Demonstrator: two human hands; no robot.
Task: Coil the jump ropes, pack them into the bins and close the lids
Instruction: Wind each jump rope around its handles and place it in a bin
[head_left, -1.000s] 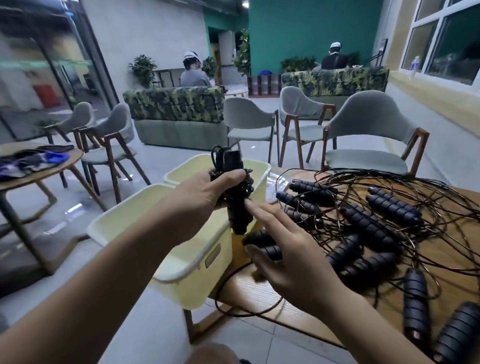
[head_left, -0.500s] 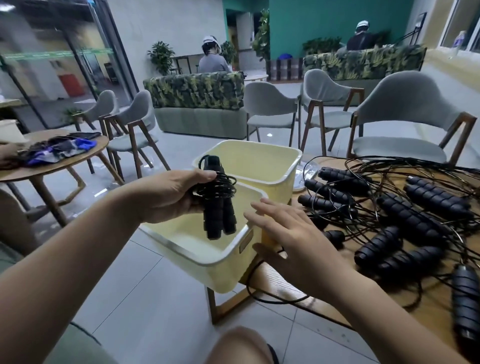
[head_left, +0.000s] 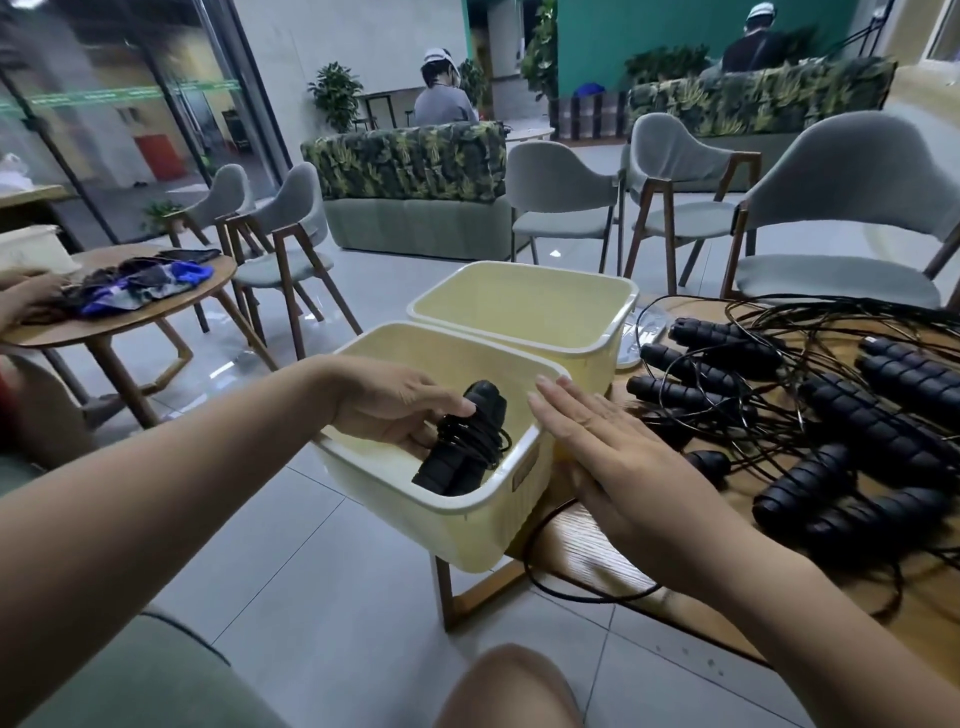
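My left hand (head_left: 395, 410) reaches down into the near pale yellow bin (head_left: 467, 525) and holds a coiled black jump rope (head_left: 465, 441), its two handles bundled with cord wrapped round them. My right hand (head_left: 613, 467) hovers flat, fingers straight, just right of that bin's rim, holding nothing. A second pale yellow bin (head_left: 587, 343) stands behind the first with nothing visible inside. On the wooden table (head_left: 582, 540) to the right lies a tangled pile of black jump ropes (head_left: 841, 415) with ribbed handles and thin cords.
A translucent lid (head_left: 641, 338) lies on the table behind the bins. One cord loop (head_left: 571, 587) hangs over the table's near edge. Grey chairs (head_left: 847, 218) ring the table; a round side table (head_left: 130, 312) with clothes stands at left, another person's hand beside it.
My left hand has lowered the coiled rope from above the bins down into the near bin. My right hand has flattened and drifted toward the bin's right rim.
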